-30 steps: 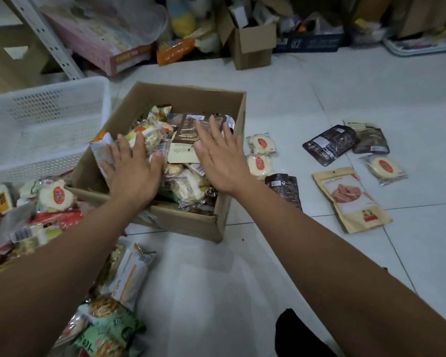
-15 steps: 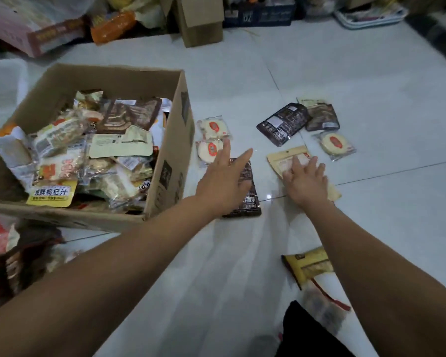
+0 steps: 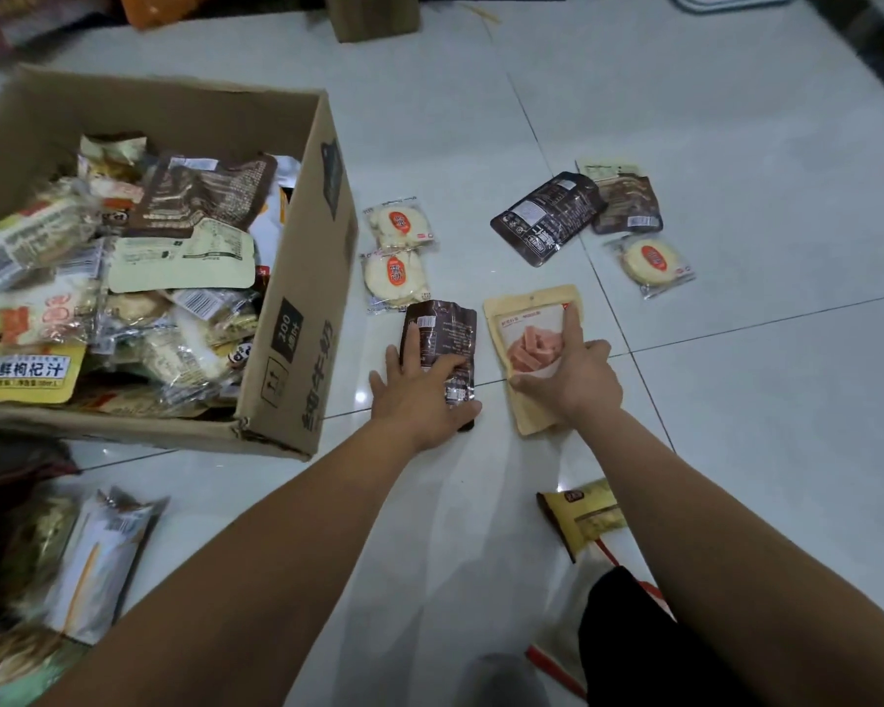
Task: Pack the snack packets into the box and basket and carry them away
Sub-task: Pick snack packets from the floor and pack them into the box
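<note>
The left hand (image 3: 419, 395) grips a brown pouch (image 3: 450, 329) on the floor (image 3: 761, 451) beside the box (image 3: 297, 318). The right hand (image 3: 577, 377) pinches a tan pouch (image 3: 526, 306).

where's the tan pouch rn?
Head view: the tan pouch lies on the floor right of the cardboard box, gripped by the right hand, just right of the dark brown pouch the left hand holds.

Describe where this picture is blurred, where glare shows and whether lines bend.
Head view: the packets at lower left are blurred; glare spots shine on the floor near the left hand; tile joints bow slightly; the box print is sharp.
</note>
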